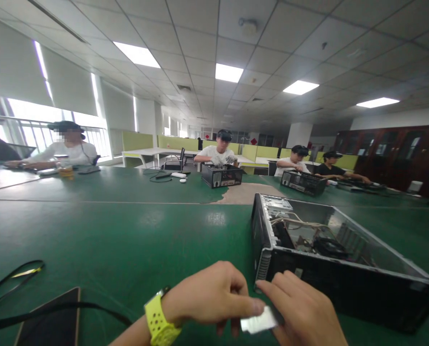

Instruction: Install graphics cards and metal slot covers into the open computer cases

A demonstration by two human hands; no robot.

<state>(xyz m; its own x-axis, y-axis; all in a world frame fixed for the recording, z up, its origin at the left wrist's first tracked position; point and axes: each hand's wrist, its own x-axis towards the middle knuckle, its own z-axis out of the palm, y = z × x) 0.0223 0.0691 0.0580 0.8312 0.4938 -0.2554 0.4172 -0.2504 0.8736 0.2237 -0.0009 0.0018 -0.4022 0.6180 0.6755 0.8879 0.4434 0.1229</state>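
My left hand [214, 298], with a yellow watch [158, 319] on its wrist, pinches a small, flat, whitish shiny piece [259, 322] between thumb and fingers. What this piece is, I cannot make out. Against its other end, my right hand [304, 307] is closed, fingers curled; its thumb side is partly hidden. Just beyond the right hand lies a black computer case [308, 274], its top side open. Cables [301, 221] and a black fan [330, 246] show inside it. Both hands are in front of the case's near left corner.
The green table [128, 245] has a worn patch [250, 193]. At left lie a dark flat device [52, 319] and a black strap [92, 306]. Across the table, several people sit, some at other computer cases [221, 177]. A cup of amber liquid [66, 170] stands far left.
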